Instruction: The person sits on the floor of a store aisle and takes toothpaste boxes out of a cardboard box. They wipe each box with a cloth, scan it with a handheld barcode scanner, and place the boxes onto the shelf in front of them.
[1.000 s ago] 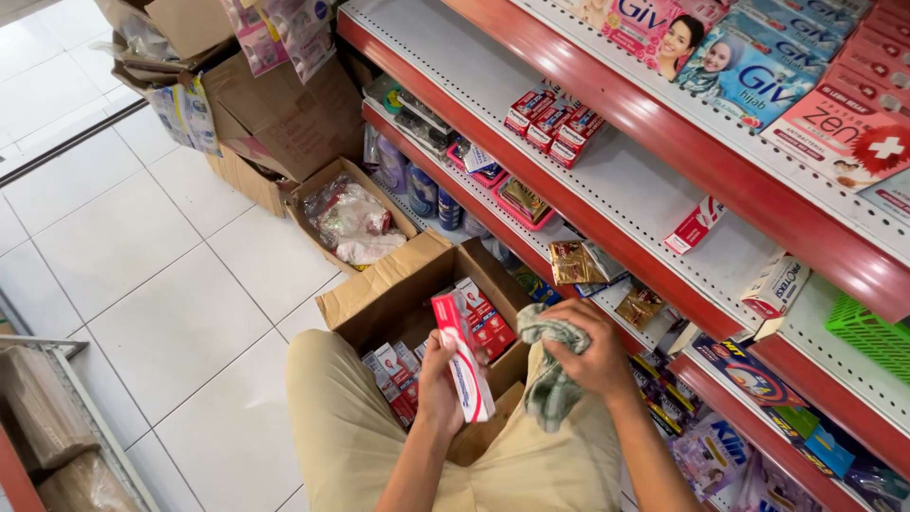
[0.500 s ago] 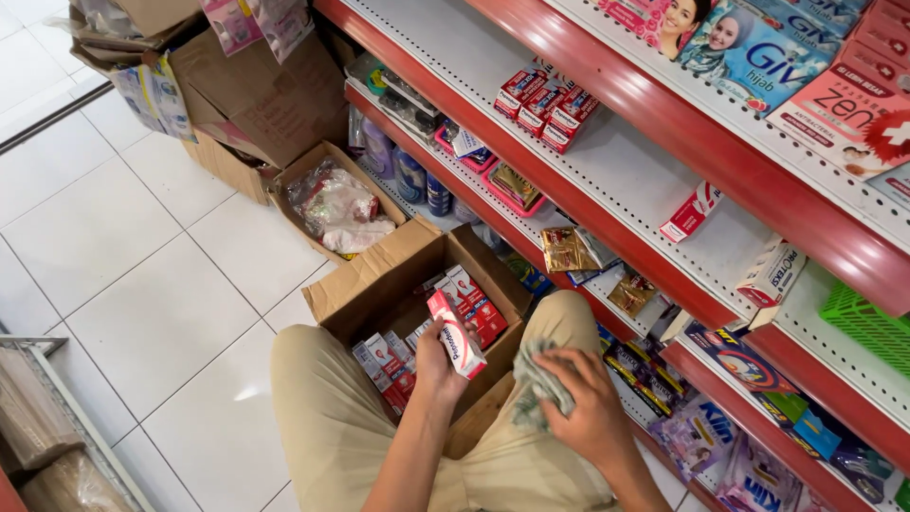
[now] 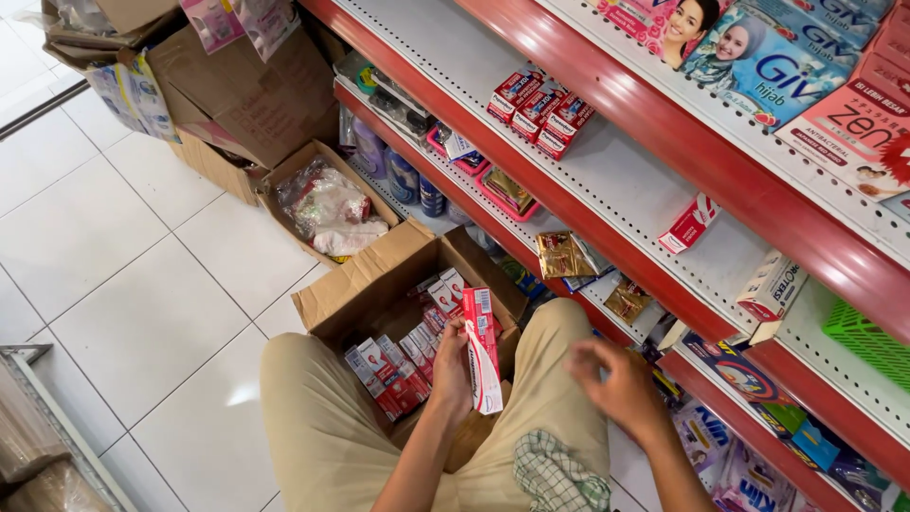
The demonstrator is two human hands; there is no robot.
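Note:
My left hand [image 3: 453, 365] grips a long red and white carton [image 3: 482, 349], held upright over an open cardboard box [image 3: 360, 284] between my knees. That box holds several more red cartons [image 3: 398, 365] standing on end. My right hand [image 3: 621, 384] hovers above my right thigh with fingers spread and nothing in it. A green checked cloth [image 3: 559, 474] lies on my lap, just below that hand. Three matching red cartons [image 3: 538, 109] stand on the grey shelf [image 3: 616, 171] higher up.
A second open box [image 3: 327, 204] with plastic-wrapped goods sits on the white tiled floor [image 3: 123, 284], with larger cardboard boxes [image 3: 237, 76] behind it. Red-edged shelves on the right carry small packets, bottles and boxes. A metal rack edge [image 3: 47, 417] is at lower left.
My right hand has let go of the checked cloth, which now rests on my lap. The left hand has kept the red carton, lowered near the box. The view has shifted slightly.

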